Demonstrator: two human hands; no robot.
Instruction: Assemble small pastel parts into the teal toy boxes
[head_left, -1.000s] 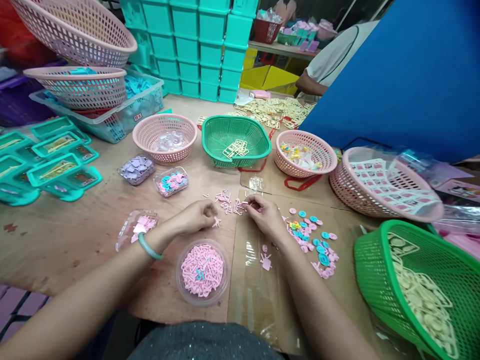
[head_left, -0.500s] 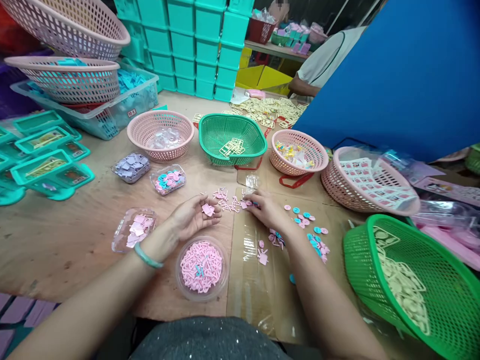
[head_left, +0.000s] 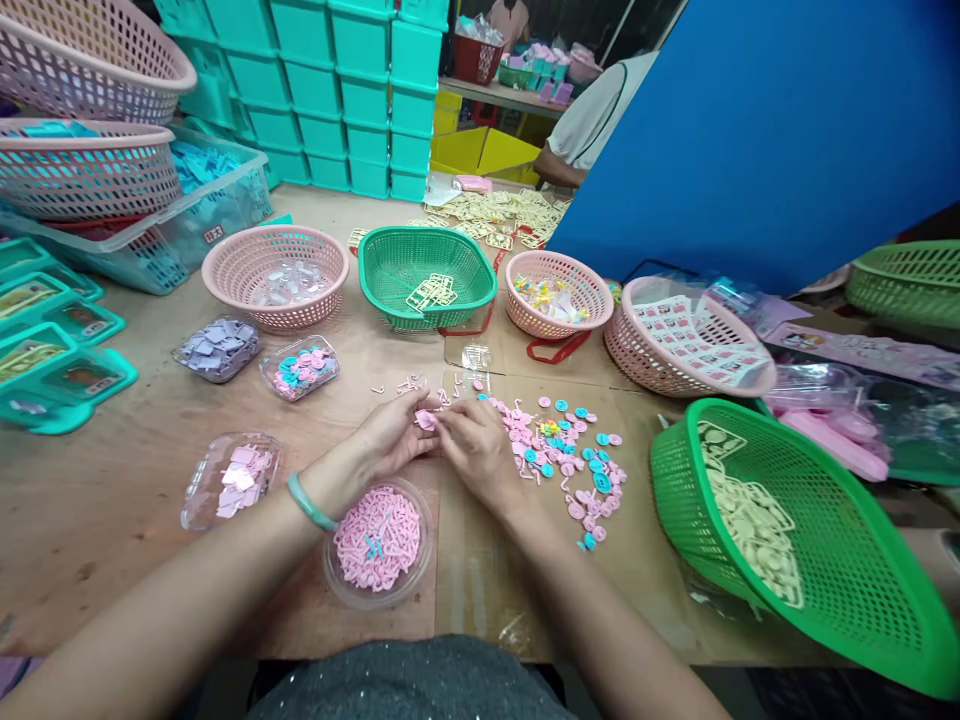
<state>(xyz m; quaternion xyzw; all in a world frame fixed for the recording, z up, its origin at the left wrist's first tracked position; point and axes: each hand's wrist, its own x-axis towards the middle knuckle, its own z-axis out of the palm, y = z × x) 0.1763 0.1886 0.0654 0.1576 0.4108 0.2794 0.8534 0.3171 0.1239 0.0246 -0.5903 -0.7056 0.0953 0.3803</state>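
Note:
Small pink flat pieces (head_left: pixel 426 420) rest in the curled fingers of my left hand (head_left: pixel 390 432). My right hand (head_left: pixel 477 448) meets it there, thumb and fingers pinched together at those pieces; what exactly lies between its fingertips is hidden. Small pink hook-shaped pieces (head_left: pixel 411 384) lie scattered just beyond both hands. Right of my right hand spread pink and blue round discs (head_left: pixel 592 465), with a few yellow bits (head_left: pixel 550 428) among them. A round clear tub (head_left: pixel 328 575) full of pink hook-shaped pieces stands below my left hand.
Clear trays hold pink squares (head_left: pixel 244 480), purple squares (head_left: pixel 217 348) and mixed discs (head_left: pixel 301 368). Pink baskets (head_left: pixel 217 275) and green baskets (head_left: pixel 375 300) line the back and right. Teal boxes (head_left: pixel 300 65) are stacked behind. Another person's arm (head_left: pixel 559 170) shows beyond a blue panel (head_left: pixel 720 140).
My right hand has moved left from the loose pieces to my left hand, where its fingers now pinch. The view has turned rightward, and more loose discs show.

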